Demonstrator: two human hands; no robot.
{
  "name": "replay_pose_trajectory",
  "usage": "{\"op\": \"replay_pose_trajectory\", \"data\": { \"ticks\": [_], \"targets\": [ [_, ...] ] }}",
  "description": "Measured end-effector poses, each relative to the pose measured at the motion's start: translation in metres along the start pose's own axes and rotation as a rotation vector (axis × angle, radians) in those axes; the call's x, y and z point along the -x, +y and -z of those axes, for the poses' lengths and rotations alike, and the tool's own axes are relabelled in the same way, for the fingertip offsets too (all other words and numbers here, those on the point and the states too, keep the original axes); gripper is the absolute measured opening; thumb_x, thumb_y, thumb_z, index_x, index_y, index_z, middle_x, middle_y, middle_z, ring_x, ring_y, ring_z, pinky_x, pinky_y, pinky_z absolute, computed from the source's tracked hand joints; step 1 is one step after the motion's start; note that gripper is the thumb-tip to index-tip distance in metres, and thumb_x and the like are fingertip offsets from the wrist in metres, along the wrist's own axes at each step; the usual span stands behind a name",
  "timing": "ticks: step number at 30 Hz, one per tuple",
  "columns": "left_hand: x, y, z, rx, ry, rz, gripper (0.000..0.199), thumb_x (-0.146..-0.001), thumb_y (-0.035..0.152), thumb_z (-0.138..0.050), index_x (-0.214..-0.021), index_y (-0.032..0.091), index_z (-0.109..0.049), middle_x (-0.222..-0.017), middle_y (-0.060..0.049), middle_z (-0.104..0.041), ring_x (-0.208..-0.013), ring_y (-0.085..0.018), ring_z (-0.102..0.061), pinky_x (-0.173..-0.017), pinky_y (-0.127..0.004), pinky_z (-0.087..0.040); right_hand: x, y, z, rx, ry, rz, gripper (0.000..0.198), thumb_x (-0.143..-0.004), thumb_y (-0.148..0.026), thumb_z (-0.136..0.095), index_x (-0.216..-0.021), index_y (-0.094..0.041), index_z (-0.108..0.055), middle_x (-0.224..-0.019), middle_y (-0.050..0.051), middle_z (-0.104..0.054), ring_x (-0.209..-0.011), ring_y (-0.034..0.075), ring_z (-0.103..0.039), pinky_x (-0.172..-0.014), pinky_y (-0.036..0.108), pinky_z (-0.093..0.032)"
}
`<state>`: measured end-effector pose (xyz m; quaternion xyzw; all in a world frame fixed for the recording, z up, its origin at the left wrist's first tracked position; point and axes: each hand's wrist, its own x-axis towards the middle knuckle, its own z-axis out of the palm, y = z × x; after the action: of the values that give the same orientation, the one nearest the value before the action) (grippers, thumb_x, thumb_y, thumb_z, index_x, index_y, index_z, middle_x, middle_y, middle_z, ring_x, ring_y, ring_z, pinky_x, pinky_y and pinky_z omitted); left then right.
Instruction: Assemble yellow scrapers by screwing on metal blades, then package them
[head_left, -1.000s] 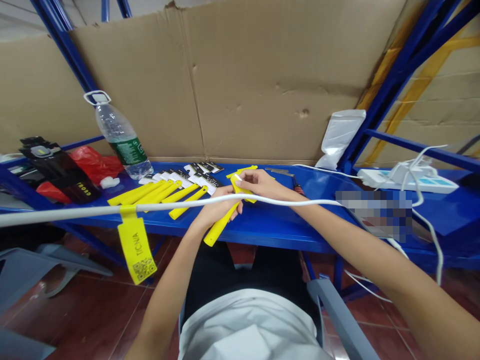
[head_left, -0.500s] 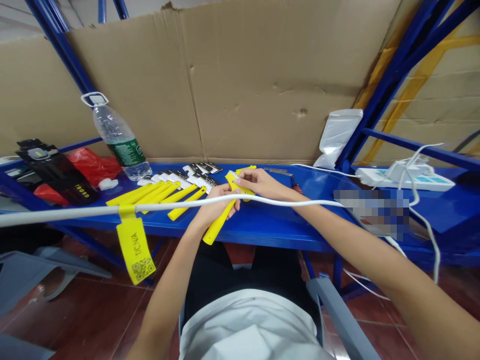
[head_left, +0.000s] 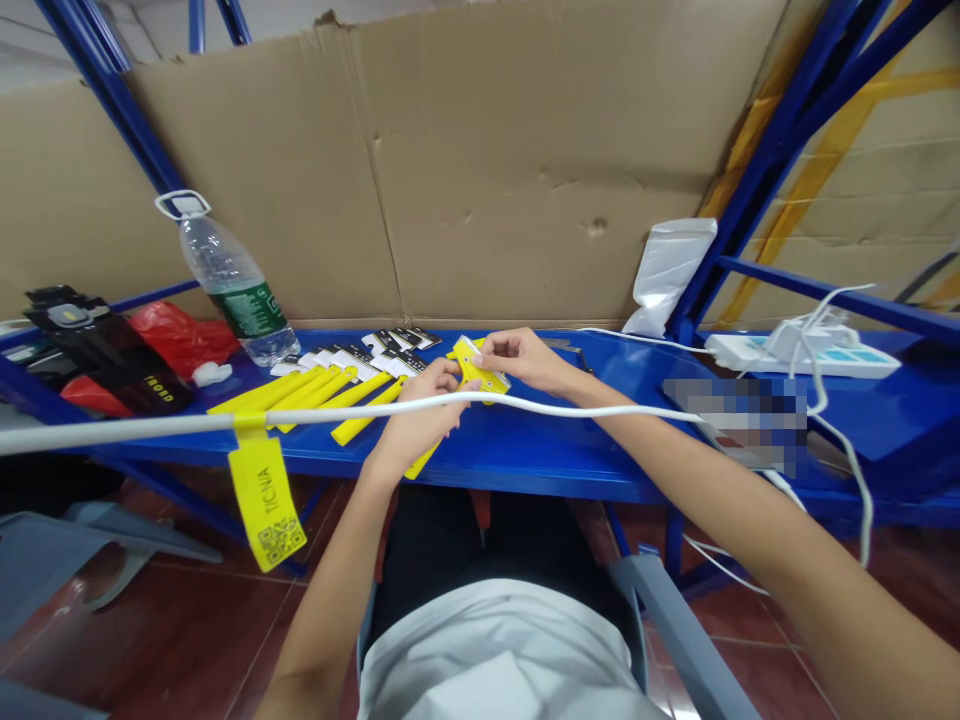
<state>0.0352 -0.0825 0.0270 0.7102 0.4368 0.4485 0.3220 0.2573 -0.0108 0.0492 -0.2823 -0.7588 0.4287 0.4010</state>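
Note:
A yellow scraper (head_left: 492,383) with small screws in its wide head is held over the blue table, its handle slanting down toward me. My left hand (head_left: 424,408) is closed around it just below the head and covers most of the handle. The thumb and fingers of my right hand (head_left: 523,362) pinch the head's upper right edge; whether a small part is between them, I cannot tell. Several similar yellow scrapers (head_left: 369,408) lie side by side to the left, their heads in black-and-white card sleeves (head_left: 356,362). Another yellow piece is partly hidden behind the held head.
A white cable (head_left: 585,405) with a yellow tag (head_left: 268,503) crosses the near view. At left stand a water bottle (head_left: 244,295), a red bag (head_left: 176,338) and a black container (head_left: 105,350). A power strip (head_left: 862,362) and white pouch (head_left: 671,275) are at right.
The scraper's head has turned, showing its face with the screws more fully. My left hand has shifted its grip and covers more of the handle. My right hand stays at the head's edge.

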Motion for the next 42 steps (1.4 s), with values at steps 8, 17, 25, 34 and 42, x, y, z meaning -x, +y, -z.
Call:
{"op": "replay_pose_trajectory", "data": {
  "ticks": [8,17,25,34,42],
  "targets": [
    [0.011,0.013,0.0,-0.339,0.098,-0.445,0.035,-0.099,0.019,-0.074,-0.132,0.029,-0.081,-0.158,-0.014,-0.061,-0.091,-0.02,-0.071,-0.095,-0.04,-0.064,-0.002,-0.004,0.0,-0.031,0.103,-0.041,0.049,-0.078,-0.064,-0.09,-0.07,-0.021,-0.067,-0.062,-0.004,-0.058,-0.059,0.01,-0.045,-0.058,0.029,-0.034],
    [0.016,0.013,-0.012,-0.464,0.008,-0.479,0.043,-0.102,0.011,-0.063,-0.13,0.035,-0.085,-0.158,-0.014,-0.067,-0.113,-0.031,-0.077,-0.107,-0.052,-0.063,-0.002,-0.005,0.003,-0.044,0.123,-0.07,0.046,-0.079,-0.06,-0.089,-0.072,-0.021,-0.067,-0.072,0.0,-0.069,-0.066,0.013,-0.054,-0.061,0.029,-0.037],
    [0.014,0.012,-0.013,-0.465,-0.022,-0.501,0.051,-0.106,0.014,-0.056,-0.151,0.03,-0.075,-0.17,-0.016,-0.06,-0.152,-0.041,-0.064,-0.126,-0.064,-0.052,-0.002,-0.009,0.006,0.0,0.151,-0.046,0.048,-0.082,-0.061,-0.087,-0.069,-0.02,-0.066,-0.069,-0.002,-0.06,-0.067,0.012,-0.047,-0.063,0.03,-0.035],
    [0.019,0.026,-0.01,0.355,0.068,-0.283,0.041,-0.1,0.039,-0.082,-0.138,0.025,-0.073,-0.123,-0.011,-0.079,-0.083,-0.021,-0.08,-0.065,-0.031,-0.066,-0.005,-0.014,0.028,-0.185,0.277,0.024,0.067,-0.083,-0.087,-0.083,-0.083,-0.02,-0.078,-0.081,0.006,-0.072,-0.072,0.019,-0.067,-0.067,0.033,-0.056],
    [0.004,0.027,0.012,0.961,-0.013,-0.1,0.044,-0.088,0.036,-0.09,-0.119,0.028,-0.061,-0.092,0.0,-0.063,-0.059,-0.008,-0.055,-0.035,-0.013,-0.033,-0.006,-0.008,0.035,-0.023,0.315,0.059,0.067,-0.081,-0.088,-0.085,-0.077,-0.021,-0.076,-0.072,0.003,-0.068,-0.067,0.017,-0.066,-0.064,0.032,-0.056]
  ]
}}
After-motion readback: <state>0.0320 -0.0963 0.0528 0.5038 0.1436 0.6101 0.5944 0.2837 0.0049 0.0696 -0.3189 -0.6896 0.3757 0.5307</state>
